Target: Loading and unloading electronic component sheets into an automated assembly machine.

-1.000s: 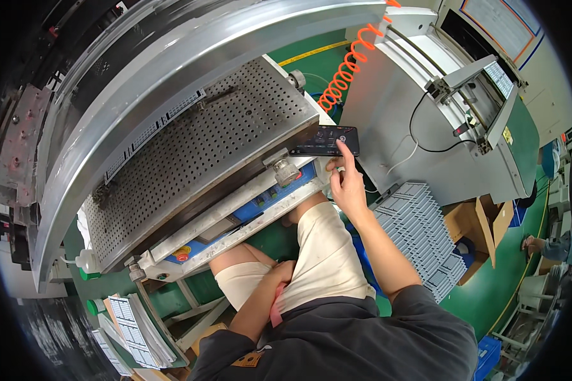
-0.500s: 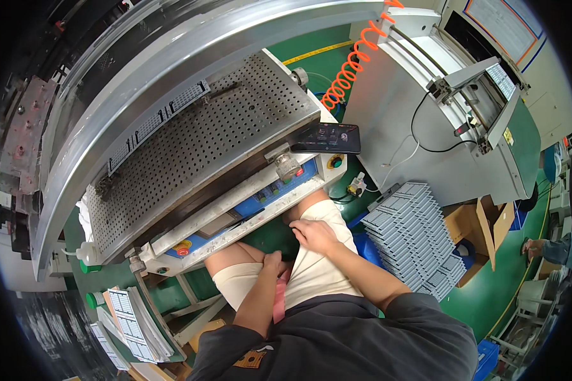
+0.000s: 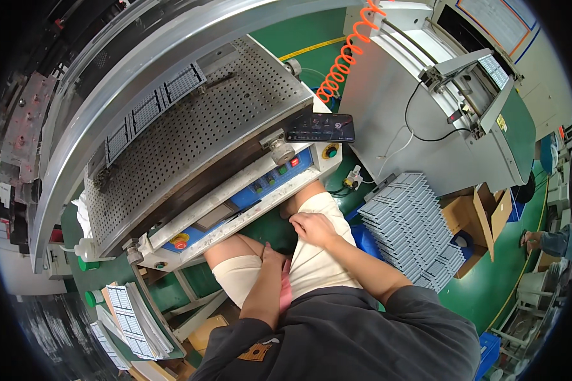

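Note:
My right hand (image 3: pixel 313 228) rests on my right thigh near the hem of the cream shorts (image 3: pixel 327 263), fingers laid loosely over the leg, with nothing seen in them. Between my thighs, my left hand (image 3: pixel 273 256) lies against the left leg. Its fingers are partly hidden, so their grip is unclear. A strip of pink cloth (image 3: pixel 286 289) shows beside my left wrist. Ahead stands a machine with a perforated metal bed (image 3: pixel 235 101), on which lies a white sheet with dark printed patterns (image 3: pixel 149 109). A curved-looking metal frame (image 3: pixel 102 82) hangs over the bed's far side.
A phone (image 3: pixel 321 127) lies at the bed's right corner, above the blue control panel (image 3: pixel 279 178). An orange coiled hose (image 3: pixel 337 70) hangs beyond. Stacked grey racks (image 3: pixel 410 232) and a cardboard box (image 3: pixel 480 216) stand right; printed sheets (image 3: pixel 133 324) lie left.
More of the printed sheet shows below the metal frame, which has risen. My view has shifted slightly. Both hands stay at my thighs, with a left finger or thumb now pointing forward.

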Tool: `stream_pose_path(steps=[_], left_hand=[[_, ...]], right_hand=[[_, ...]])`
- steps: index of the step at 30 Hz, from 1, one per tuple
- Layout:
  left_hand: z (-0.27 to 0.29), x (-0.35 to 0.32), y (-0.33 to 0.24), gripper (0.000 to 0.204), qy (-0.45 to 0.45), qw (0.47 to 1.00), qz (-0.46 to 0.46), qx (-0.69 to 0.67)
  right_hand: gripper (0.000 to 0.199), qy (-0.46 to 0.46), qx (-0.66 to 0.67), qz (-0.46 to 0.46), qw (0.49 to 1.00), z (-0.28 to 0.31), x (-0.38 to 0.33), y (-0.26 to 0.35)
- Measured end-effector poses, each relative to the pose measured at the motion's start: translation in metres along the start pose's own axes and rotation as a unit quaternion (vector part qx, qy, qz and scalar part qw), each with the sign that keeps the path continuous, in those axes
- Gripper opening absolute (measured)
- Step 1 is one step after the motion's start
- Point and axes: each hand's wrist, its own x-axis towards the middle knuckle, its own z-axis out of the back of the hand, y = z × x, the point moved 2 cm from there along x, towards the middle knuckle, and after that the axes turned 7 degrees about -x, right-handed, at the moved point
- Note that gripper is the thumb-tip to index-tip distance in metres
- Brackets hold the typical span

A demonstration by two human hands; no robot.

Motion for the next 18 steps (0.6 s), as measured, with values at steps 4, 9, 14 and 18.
stream_pose_path(steps=[4, 9, 14, 18], left_hand=[[0.0, 0.009, 0.0, 0.056, 0.048, 0.861, 0.026, -0.505], [0.003, 0.019, -0.002, 0.061, 0.077, 0.365, 0.043, -0.927], [0.003, 0.023, -0.003, 0.069, 0.076, 0.126, 0.007, -0.989], [0.006, 0.035, -0.007, 0.069, 0.069, 0.138, -0.013, -0.988]], right_hand=[[0.014, -0.001, 0.006, 0.002, 1.0, -0.001, 0.001, -0.001], [0.014, 0.008, 0.011, 0.003, 1.0, 0.0, 0.002, 0.0], [0.013, 0.017, 0.006, -0.007, 1.0, 0.0, 0.005, -0.001], [0.013, 0.016, 0.009, -0.006, 1.0, -0.001, 0.006, 0.001]])
